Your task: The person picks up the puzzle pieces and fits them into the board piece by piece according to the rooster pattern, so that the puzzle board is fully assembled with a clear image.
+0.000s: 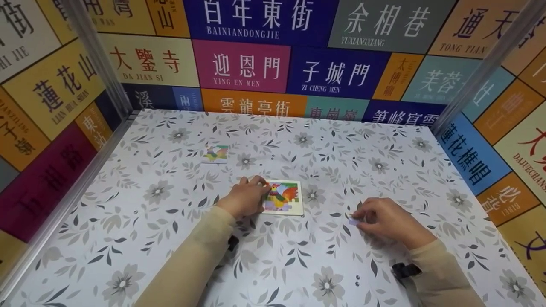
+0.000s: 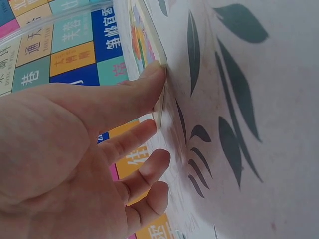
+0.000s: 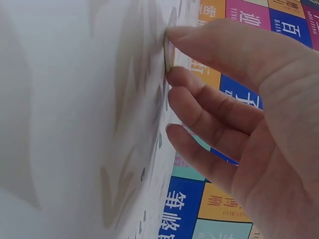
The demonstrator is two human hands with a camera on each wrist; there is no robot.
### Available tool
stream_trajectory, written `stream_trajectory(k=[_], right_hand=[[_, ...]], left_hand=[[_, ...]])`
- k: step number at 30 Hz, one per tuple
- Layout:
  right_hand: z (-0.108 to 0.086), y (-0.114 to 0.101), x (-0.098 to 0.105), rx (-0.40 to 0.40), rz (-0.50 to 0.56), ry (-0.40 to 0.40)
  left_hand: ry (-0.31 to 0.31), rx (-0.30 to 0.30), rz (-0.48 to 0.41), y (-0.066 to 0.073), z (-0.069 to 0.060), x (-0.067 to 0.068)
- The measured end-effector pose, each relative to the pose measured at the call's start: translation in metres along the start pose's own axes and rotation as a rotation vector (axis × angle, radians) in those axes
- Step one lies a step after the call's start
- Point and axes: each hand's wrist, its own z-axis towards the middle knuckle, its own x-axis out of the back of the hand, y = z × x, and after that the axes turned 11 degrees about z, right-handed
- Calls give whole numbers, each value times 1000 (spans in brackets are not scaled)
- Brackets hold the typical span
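Observation:
A small jigsaw puzzle (image 1: 282, 197) in a pale frame lies at the middle of the table, showing a colourful rooster. Its lower right part is bare and cream-coloured. My left hand (image 1: 245, 198) holds the frame by its left side; in the left wrist view the thumb (image 2: 152, 82) presses on the frame's edge. Off to the right, my right hand (image 1: 386, 221) pinches a small purplish puzzle piece (image 1: 353, 221) between thumb and fingertips, close to the tabletop. From the right wrist, this piece (image 3: 168, 52) appears edge-on, and its picture is mostly hidden.
A small card (image 1: 216, 153) with a similar rooster picture lies farther back on the left. The tabletop (image 1: 170, 238) has a grey leaf-and-flower pattern. Walls of coloured sign panels (image 1: 241, 66) enclose the back and sides, with clear posts (image 1: 108, 72) at the corners.

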Motion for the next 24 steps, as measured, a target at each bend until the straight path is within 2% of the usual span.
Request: stream_trajectory(k=[3, 9, 17, 24], right_hand=[[1, -1, -1, -23, -46, 23], [6, -2, -5, 21, -121, 77], [14, -13, -10, -6, -82, 84], [24, -21, -15, 20, -70, 71]], left_hand=[[17, -17, 17, 0, -2, 0], [17, -25, 44, 0, -3, 1], [1, -12, 35, 1, -3, 2], [-13, -6, 34, 1, -2, 3]])
